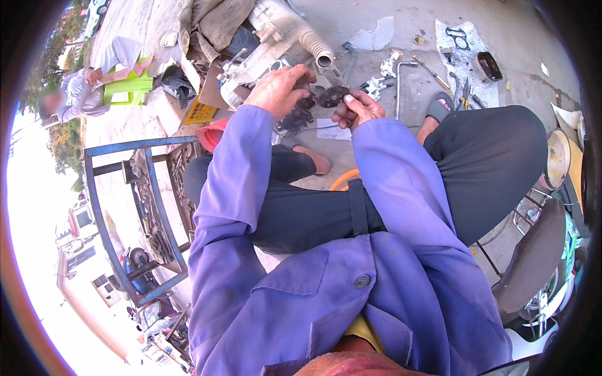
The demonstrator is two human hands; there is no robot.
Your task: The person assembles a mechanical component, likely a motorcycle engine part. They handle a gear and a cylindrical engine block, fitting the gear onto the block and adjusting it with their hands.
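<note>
My left hand, its fingers curled, is closed on a black, greasy gear cluster that hangs below its palm. Its fingertips are partly hidden. Beside it, my right hand pinches a smaller black toothed gear between thumb and fingers. The two dark parts are close together, and I cannot tell whether they touch. Just beyond both hands lies a large pale metal engine casing with a ribbed cylinder. A sheet of white paper is on the ground under the hands.
At the far right, a white cloth carries a black gasket, a dark tray and pliers. A bent metal rod lies nearer. On the left stand a blue metal frame and a seated person; a motorcycle is at right.
</note>
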